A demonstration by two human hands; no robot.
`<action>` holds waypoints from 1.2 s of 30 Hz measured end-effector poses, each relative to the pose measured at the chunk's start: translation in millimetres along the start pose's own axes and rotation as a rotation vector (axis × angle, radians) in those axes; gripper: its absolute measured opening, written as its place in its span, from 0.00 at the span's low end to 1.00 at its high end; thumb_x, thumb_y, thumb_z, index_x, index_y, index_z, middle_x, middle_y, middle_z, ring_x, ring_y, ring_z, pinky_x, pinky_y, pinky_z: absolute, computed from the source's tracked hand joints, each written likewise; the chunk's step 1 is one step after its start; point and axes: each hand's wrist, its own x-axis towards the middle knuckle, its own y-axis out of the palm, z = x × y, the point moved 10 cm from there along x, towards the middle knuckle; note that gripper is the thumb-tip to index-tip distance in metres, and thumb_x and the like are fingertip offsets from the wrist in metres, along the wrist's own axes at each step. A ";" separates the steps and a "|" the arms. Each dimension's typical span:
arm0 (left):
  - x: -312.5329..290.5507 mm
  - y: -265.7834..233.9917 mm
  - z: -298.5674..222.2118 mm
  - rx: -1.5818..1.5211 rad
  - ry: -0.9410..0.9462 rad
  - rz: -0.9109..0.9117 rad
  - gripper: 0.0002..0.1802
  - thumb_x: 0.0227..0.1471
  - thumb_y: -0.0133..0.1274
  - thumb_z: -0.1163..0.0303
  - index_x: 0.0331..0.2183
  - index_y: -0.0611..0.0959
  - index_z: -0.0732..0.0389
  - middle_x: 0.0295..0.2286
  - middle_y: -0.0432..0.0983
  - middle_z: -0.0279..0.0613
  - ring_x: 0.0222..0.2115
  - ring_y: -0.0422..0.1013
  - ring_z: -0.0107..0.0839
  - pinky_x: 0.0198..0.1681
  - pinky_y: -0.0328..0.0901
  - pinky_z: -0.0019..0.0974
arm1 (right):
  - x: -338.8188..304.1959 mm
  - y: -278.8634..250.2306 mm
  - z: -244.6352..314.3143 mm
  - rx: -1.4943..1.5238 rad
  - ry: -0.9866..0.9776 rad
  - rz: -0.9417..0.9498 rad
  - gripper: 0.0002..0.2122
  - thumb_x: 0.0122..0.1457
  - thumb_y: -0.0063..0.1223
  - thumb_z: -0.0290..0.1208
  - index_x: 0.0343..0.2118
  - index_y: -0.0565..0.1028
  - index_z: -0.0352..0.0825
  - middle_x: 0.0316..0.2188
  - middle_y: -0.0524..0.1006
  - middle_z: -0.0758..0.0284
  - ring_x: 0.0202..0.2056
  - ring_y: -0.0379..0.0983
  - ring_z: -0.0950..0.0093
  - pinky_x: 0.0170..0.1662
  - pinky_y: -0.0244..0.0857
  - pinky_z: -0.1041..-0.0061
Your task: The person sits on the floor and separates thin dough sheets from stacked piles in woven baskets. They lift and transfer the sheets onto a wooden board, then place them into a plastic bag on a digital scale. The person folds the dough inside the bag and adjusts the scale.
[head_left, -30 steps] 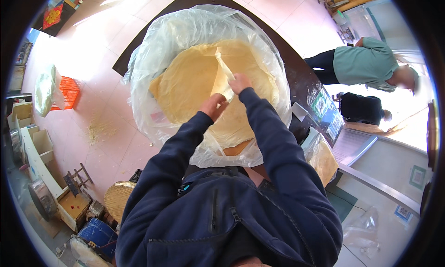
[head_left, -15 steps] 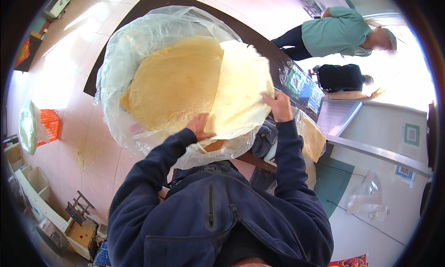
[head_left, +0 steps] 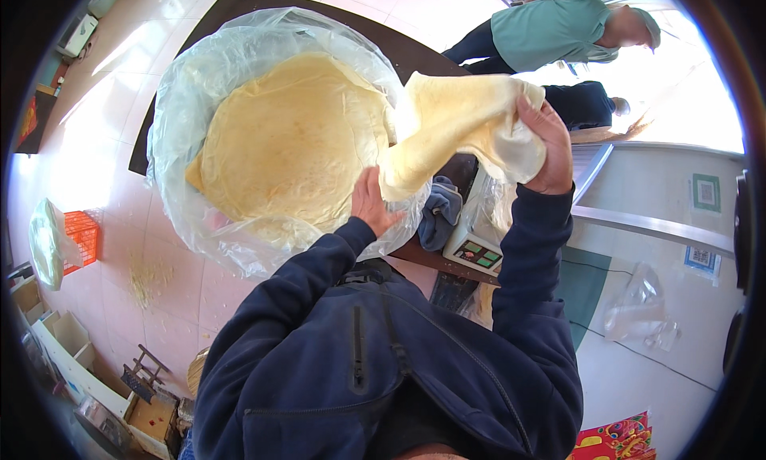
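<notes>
A stack of thin round yellow flatbreads point(head_left: 291, 141) lies inside a large clear plastic bag point(head_left: 177, 133) on the dark table. My right hand point(head_left: 550, 145) is closed on the far right part of one lifted flatbread point(head_left: 459, 113). That sheet hangs in folds to the right of the stack, its lower left end close to my left hand. My left hand point(head_left: 373, 205) rests at the right edge of the stack, fingers stretched out and thumb apart. Whether its fingertips touch the lifted sheet is hard to see.
Right of the bag, a bunched dark blue cloth point(head_left: 439, 213) lies beside a weighing scale point(head_left: 479, 251) with a clear bag on it. The dark table point(head_left: 239, 3) shows behind. A person in a green shirt point(head_left: 542, 29) stands at the far right. An orange crate point(head_left: 82, 236) stands on the floor, left.
My right hand has moved right and up, drawing the flatbread off the stack and bunching it. My left hand has shifted right, its fingers now spread. The scale has come into view.
</notes>
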 end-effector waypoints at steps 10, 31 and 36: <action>58.7 -9.2 19.6 -0.985 -0.211 0.093 0.13 0.47 0.54 0.80 0.39 0.78 0.65 0.33 0.76 0.37 0.35 0.72 0.27 0.39 0.67 0.31 | 45.9 151.4 40.7 0.209 -0.119 0.609 0.15 0.63 0.40 0.32 0.49 0.67 0.28 0.45 0.73 0.57 0.45 0.72 0.67 0.52 0.65 0.68; -175.8 -133.8 253.3 -0.916 -1.157 -0.254 0.09 0.50 0.53 0.69 0.31 0.74 0.64 0.21 0.71 0.36 0.15 0.67 0.24 0.18 0.66 0.28 | 145.4 -75.3 -370.7 -1.116 0.289 -0.438 0.29 0.42 0.61 0.41 0.41 0.65 0.23 0.42 0.71 0.46 0.46 0.69 0.55 0.49 0.63 0.64; -124.1 -207.4 168.1 0.464 -0.582 -0.433 0.32 0.39 0.63 0.66 0.45 0.68 0.69 0.40 0.67 0.54 0.43 0.64 0.47 0.48 0.60 0.43 | 178.8 -72.3 -373.7 -0.939 0.367 -0.327 0.18 0.46 0.56 0.35 0.34 0.70 0.25 0.29 0.76 0.52 0.31 0.76 0.59 0.37 0.70 0.67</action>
